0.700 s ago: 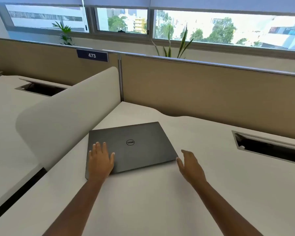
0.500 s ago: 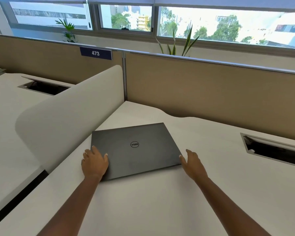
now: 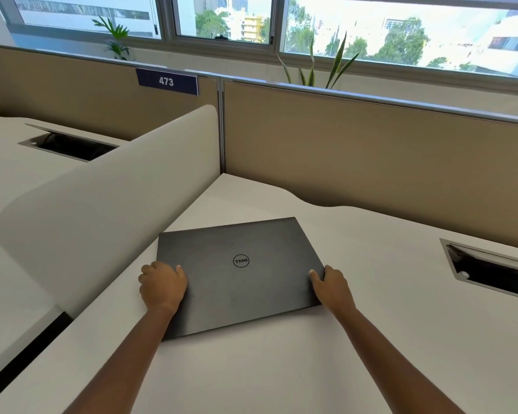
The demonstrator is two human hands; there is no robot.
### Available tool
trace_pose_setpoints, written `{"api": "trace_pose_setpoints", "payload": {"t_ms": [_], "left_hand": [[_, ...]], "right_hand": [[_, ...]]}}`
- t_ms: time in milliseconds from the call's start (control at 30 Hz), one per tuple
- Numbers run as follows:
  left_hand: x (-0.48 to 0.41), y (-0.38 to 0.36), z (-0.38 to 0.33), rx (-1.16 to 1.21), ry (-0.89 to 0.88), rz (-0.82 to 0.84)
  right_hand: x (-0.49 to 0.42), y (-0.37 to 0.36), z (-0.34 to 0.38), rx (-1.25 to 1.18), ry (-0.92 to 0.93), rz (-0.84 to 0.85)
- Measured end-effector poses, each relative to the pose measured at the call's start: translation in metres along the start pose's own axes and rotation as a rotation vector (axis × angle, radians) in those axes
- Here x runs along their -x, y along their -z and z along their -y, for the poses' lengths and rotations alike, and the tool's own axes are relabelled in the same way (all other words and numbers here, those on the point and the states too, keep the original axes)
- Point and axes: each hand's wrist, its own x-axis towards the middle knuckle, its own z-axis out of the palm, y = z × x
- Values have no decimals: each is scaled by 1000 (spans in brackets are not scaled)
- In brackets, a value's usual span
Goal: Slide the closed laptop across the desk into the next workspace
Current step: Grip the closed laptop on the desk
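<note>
Dark grey, matte lid: the closed laptop (image 3: 240,273) lies flat on the white desk (image 3: 371,339), turned slightly askew, its round logo facing up (letters read reversed from this side). Its left edge sits just beside the foot of the curved white divider (image 3: 102,204).

Left hand (image 3: 163,286) grips the laptop's left edge near the front corner, fingers curled around the side, thumb on the lid. Right hand (image 3: 331,283) grasps the right edge, thumb on top, fingers wrapped down the side. Both forearms reach in from the near edge.

Right of the laptop, well apart: an open cable slot (image 3: 491,273) in the desk. Behind: tan partition (image 3: 371,150). Beyond the divider, the neighbouring desk (image 3: 0,162), and a blue "473" plate (image 3: 166,81) on its partition.
</note>
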Motion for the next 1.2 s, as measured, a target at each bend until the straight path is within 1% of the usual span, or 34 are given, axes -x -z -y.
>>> {"api": "trace_pose_setpoints", "payload": {"t_ms": [400,533,633,833,967,1200], "left_hand": [[-29,-1,-2,187,179,40],[-39,0,3,222,187,68],[-43,1,5,264,187,77],[-34,1,6,360,195,51],[-19,-1,2,381,205,71],[17,-4,-21,399,153,113]], "right_hand": [[-42,2,3,-93,-211,-1],[-46,-1,2,-82,-207,-3],[-48,-7,0,-119,-203,-27],[-38,-8,-12,-170,-175,-119],[-24,0,-31,-182,-195,-162],[3,31,-72,-213,-207,-247]]}}
